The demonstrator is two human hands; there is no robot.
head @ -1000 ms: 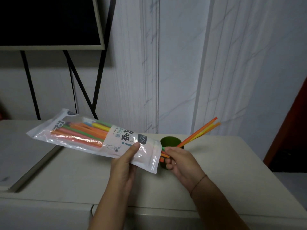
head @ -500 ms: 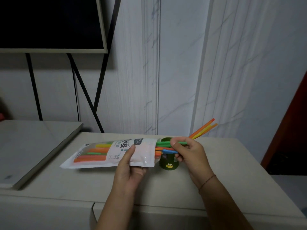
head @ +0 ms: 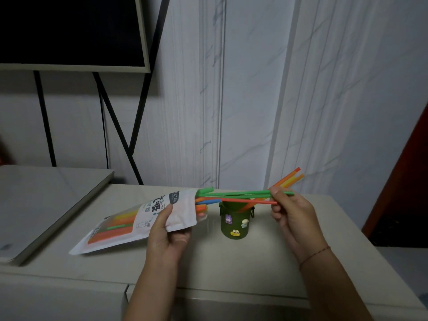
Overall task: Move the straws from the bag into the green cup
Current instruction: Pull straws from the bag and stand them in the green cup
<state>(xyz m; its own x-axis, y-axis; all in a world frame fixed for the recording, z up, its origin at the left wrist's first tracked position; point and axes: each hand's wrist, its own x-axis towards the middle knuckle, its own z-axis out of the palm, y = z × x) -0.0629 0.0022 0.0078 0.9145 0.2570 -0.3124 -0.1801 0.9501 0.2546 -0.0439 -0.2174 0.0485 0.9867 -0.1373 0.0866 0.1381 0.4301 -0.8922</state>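
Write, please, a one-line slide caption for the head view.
Right hand draws green and red plastic straws from clear printed bag held by left hand, above green sticker-decorated cup.

So the bag sits off to the left of the left hand's fingers, which pinch it near its open end, far corner down on the counter. Straws stick out of that opening and run rightward to the right hand's fingers, passing right over the cup. The cup stands on the counter between the two sets of fingers, below them. More straws lean out of the cup, poking up behind the right fingers.
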